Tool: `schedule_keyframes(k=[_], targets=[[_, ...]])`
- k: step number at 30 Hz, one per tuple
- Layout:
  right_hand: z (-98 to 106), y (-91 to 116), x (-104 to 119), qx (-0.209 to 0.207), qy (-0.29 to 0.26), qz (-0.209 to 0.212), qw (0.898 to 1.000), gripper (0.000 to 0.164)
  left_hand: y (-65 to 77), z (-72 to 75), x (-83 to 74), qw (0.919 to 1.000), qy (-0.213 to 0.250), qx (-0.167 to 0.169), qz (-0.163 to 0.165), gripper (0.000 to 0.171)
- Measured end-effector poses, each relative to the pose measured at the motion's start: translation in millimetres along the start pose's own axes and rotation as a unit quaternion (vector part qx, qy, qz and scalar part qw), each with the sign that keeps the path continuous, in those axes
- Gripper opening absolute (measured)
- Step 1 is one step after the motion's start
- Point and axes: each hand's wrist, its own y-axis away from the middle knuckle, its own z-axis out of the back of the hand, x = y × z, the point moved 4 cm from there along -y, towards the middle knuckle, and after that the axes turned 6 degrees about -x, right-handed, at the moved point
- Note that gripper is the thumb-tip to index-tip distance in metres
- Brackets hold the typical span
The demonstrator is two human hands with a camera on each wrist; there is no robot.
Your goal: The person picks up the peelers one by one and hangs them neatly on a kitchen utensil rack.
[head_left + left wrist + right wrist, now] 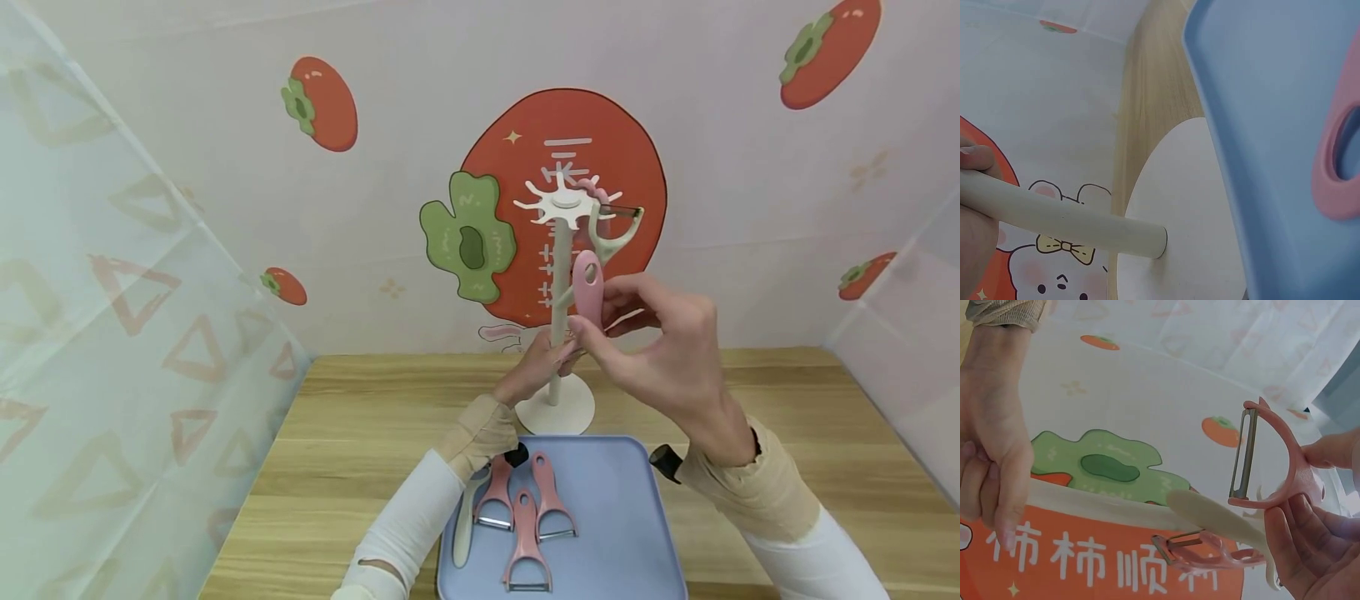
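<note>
Pink peeler [588, 293] held near the white stand [561, 262], holed handle end up.
My right hand [667, 350] pinches it, fingers [1285, 550] closed about its frame's base; my left hand [531, 367] grips the stand, fingers curled round it. To hang the peeler well, I should brace the stand, align the hole [591, 273] with a bare hook [534, 189] and clear the hanging white peeler [607, 247].

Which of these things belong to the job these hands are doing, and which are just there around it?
Likely part of the job:
- pink peeler in the right hand
- white stand, held by the left hand
- peelers on its hooks
- blue tray with three pink peelers and a pale peeler

Probably just surroundings:
- wooden table
- fruit-print backdrop
</note>
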Motion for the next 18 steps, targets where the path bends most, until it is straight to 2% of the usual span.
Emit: schedule_keyframes(k=[6, 10, 14, 18], targets=[[0, -8, 1, -0.005, 0.009, -0.004, 1.0, 0.029, 0.2, -0.1, 1.1, 1.0, 0.007, -0.003, 0.002, 0.039], [0, -14, 2, -0.011, 0.01, -0.004, 1.0, 0.03, 2.2, 0.4, 0.0, 0.9999, -0.01, 0.001, -0.006, 0.04], [-1, -20, 1, -0.016, 0.016, -0.005, 1.0, 0.03, 4.4, 2.1, 0.3, 0.9998, -0.021, 0.003, -0.006, 0.028], [-2, -25, -1, -0.015, 0.02, -0.003, 1.0, 0.031, 5.7, 3.3, -0.6, 0.9999, -0.01, 0.004, -0.005, 0.064]])
